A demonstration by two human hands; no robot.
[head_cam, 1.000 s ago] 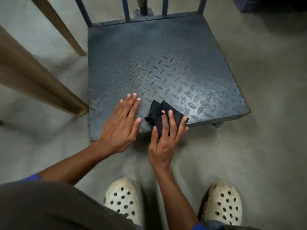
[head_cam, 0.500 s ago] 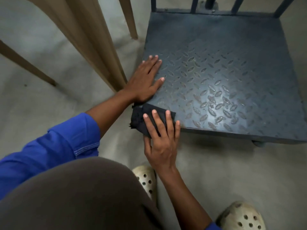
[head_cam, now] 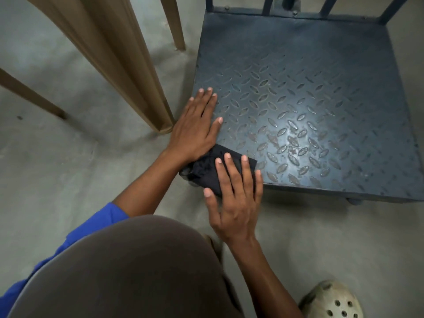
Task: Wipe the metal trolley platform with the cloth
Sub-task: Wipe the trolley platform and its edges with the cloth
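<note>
The metal trolley platform is a dark blue-grey checker plate that fills the upper right of the head view. A folded black cloth lies on its near left corner and hangs slightly over the edge. My right hand presses flat on the cloth, fingers spread and pointing away from me. Flat on the platform's left edge just beyond the cloth rests my left hand, palm down, its heel touching the cloth.
Tan chair legs stand on the concrete floor close to the platform's left side. Upright blue bars rise at the platform's far edge. My knee and a perforated white shoe fill the bottom of the view.
My right hand slid the cloth from the middle of the near edge leftward to the near left corner. My left hand moved to the platform's left edge. The view shifted left.
</note>
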